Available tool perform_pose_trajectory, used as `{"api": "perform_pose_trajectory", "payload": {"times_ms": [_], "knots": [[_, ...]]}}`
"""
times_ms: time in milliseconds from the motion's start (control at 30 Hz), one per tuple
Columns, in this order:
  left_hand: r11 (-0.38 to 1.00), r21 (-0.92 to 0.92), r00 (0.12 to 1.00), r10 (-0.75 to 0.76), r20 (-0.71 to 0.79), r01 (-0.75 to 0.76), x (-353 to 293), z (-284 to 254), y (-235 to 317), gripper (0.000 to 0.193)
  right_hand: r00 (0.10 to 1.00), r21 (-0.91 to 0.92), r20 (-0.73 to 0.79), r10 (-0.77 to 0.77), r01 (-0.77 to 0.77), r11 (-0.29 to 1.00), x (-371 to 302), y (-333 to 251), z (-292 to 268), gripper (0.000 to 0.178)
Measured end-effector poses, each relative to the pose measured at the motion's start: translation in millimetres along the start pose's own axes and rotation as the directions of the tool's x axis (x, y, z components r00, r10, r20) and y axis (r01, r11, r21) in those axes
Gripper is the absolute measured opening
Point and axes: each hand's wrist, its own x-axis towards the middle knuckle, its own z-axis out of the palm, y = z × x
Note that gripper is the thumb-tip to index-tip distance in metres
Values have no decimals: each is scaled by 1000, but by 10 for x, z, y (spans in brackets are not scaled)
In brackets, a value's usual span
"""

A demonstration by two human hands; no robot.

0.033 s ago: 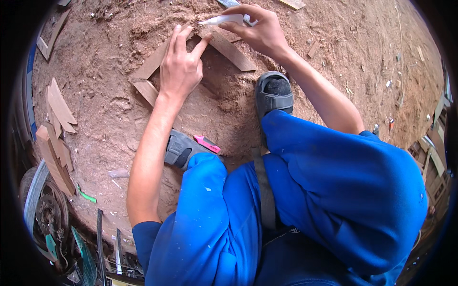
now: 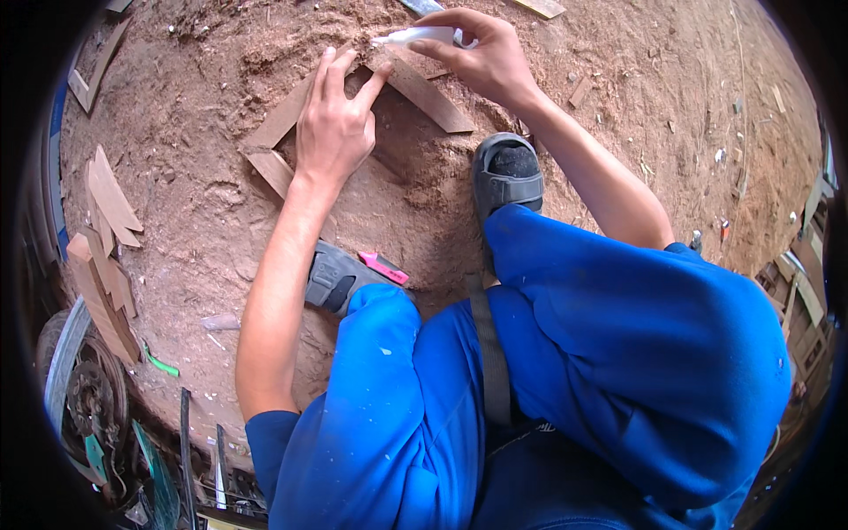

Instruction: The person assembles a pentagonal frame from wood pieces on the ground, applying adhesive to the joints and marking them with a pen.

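Note:
Two flat brown wooden strips meet in a corner on the ground: a left strip (image 2: 276, 126) and a right strip (image 2: 433, 102). My left hand (image 2: 338, 115) holds them near this corner, its fingers on the left strip and its thumb on the right one. In my right hand (image 2: 486, 57) is a small white squeeze bottle (image 2: 424, 35) with a narrow nozzle, like a glue bottle. The nozzle points left, at the corner where the strips meet. A short wooden piece (image 2: 271, 170) angles off the left strip's lower end. No drop from the nozzle can be made out.
A pink-and-black tool (image 2: 383, 268) lies beside my left sandal (image 2: 334, 278). My right sandal (image 2: 510, 177) stands close to the right strip. Loose wooden offcuts (image 2: 110, 283) and a wheel (image 2: 93, 393) are at the left. Sawdust-like bits cover the brown ground (image 2: 618, 115).

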Motion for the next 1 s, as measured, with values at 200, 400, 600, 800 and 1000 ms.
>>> {"api": "perform_pose_trajectory", "payload": {"times_ms": [200,400,600,800,1000], "knots": [[1000,-11,1000,11,-13,-11,-6,20,-6,68,987,246,-64,144,-124,961,22,223,-233,46],[1000,-3,1000,1,3,-1,9,21,-7,59,970,-12,-226,85,-90,996,76,477,-562,44],[998,-45,999,-37,-27,35,19,23,31,59,935,-41,-349,65,-85,996,37,835,-615,43],[996,-66,998,-53,-25,52,33,-23,29,55,930,-80,-363,59,-94,992,-14,872,-570,40],[990,-124,995,-80,-57,73,52,-33,36,50,936,-287,-353,-3,-105,952,-44,816,-576,42]]}}
